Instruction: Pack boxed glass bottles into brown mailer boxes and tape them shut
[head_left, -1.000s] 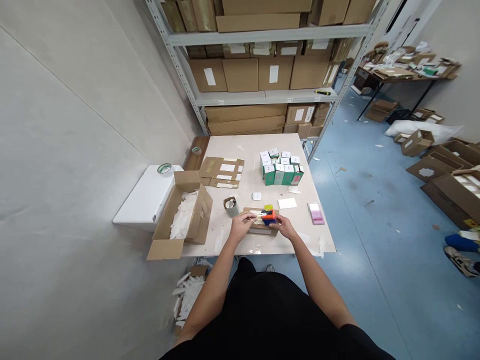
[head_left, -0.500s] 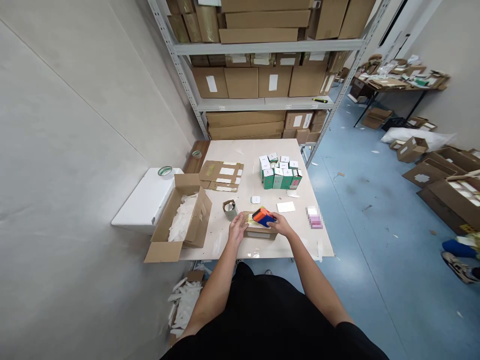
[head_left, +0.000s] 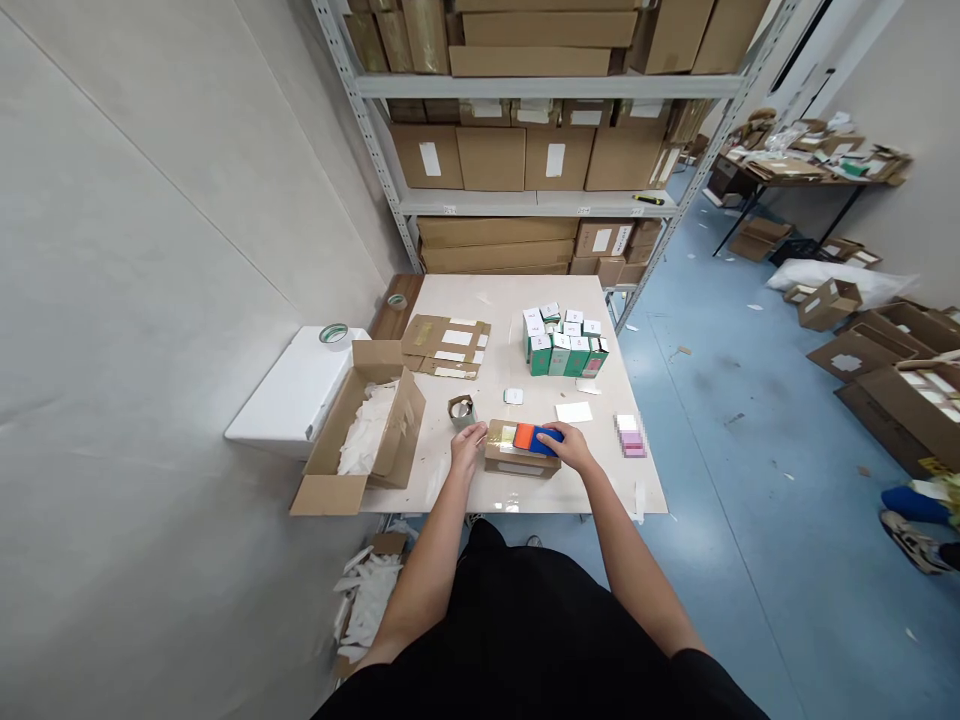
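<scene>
A small brown cardboard box [head_left: 501, 457] lies at the table's near edge, with shiny tape across its top. My right hand [head_left: 571, 446] is closed around a blue and orange tape dispenser [head_left: 528, 437], which lies along the top of the box. At the box's left end is my left hand [head_left: 467, 447], its fingers drawn together by the upper corner. Whatever those fingers hold, if anything, is too small to make out. Just beyond my left hand stands a small open carton [head_left: 461, 409] with a round thing inside.
Green and white cartons [head_left: 561, 352] stand at the back right of the table [head_left: 442, 478]. An open cardboard box [head_left: 410, 440] with white packing is at left, near flattened cardboard [head_left: 435, 340]. A white card [head_left: 574, 412] and pink-white stack [head_left: 631, 438] lie right. A shelf rack [head_left: 517, 203] stands behind.
The tape dispenser has gone from tilted to lying level on the box. My left hand has moved slightly left, its fingers now more drawn together. The view has shifted slightly.
</scene>
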